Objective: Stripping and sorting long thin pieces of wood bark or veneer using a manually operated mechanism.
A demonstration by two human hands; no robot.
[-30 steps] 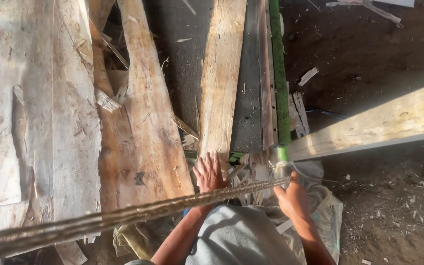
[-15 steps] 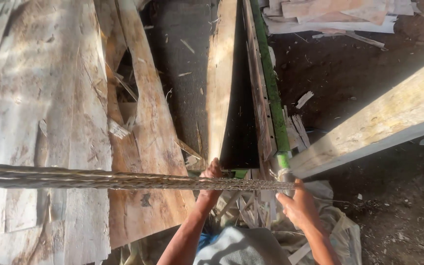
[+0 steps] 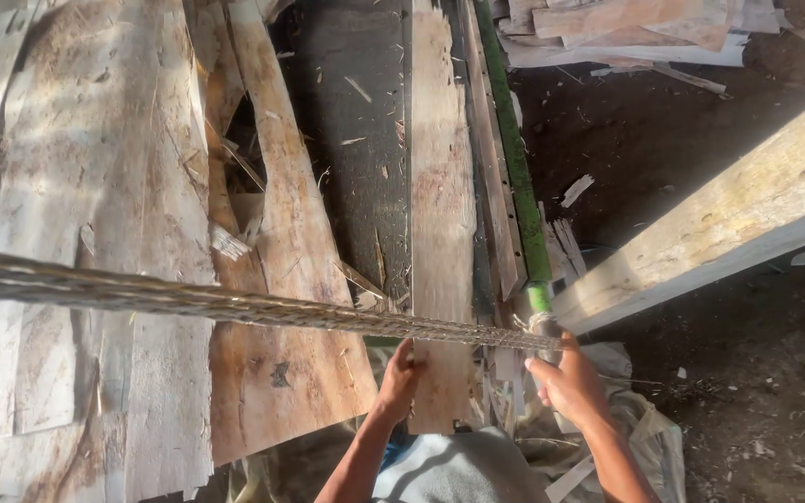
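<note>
Bottom centre of frame: left hand [image 3: 399,380] lay on the near end of a narrow wood veneer strip [image 3: 440,214], fingers curled over its left edge, gripping it. Right hand [image 3: 572,384], lower right of centre, was closed round the near end of a twisted rope [image 3: 235,303], beside the rope's wrapped knot at the foot of a green pole [image 3: 514,149].

The rope ran taut from that knot across to the left edge of frame, passing over the strip.

Judgement: the strip looked thin and splintery; best held by the edge with a flat palm and slid along its length under the rope, not bent.

Left: wide veneer sheets [image 3: 95,186], cracked and overlapping. Right: a pale timber beam [image 3: 729,224] slanting. Upper right: stacked offcuts [image 3: 635,28] on dark ground.
</note>
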